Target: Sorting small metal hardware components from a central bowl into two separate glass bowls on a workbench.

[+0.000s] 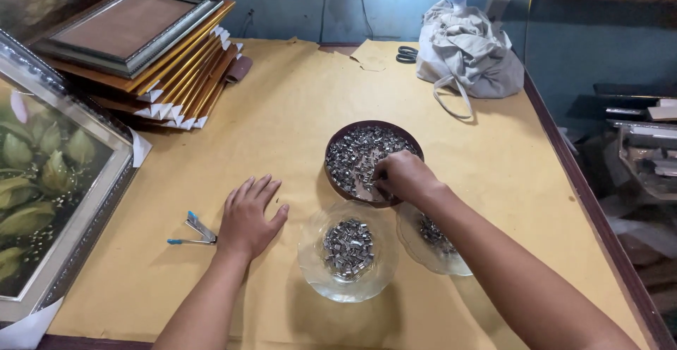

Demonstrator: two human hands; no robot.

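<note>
Right hand pinches into small metal clips heaped in a dark round dish; left hand lies spread flat on the bench. Likely hazards — clips dropped between dishes, or the forearm nudging the right glass plate. Brown paper covers the bench; stacked picture frames and teal walls surround it.

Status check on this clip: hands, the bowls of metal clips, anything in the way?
Left hand flat on paper-covered table, empty. Right hand picking in round brown tray of small metal clips. Two clear glass dishes nearby; nothing blocking.
</note>
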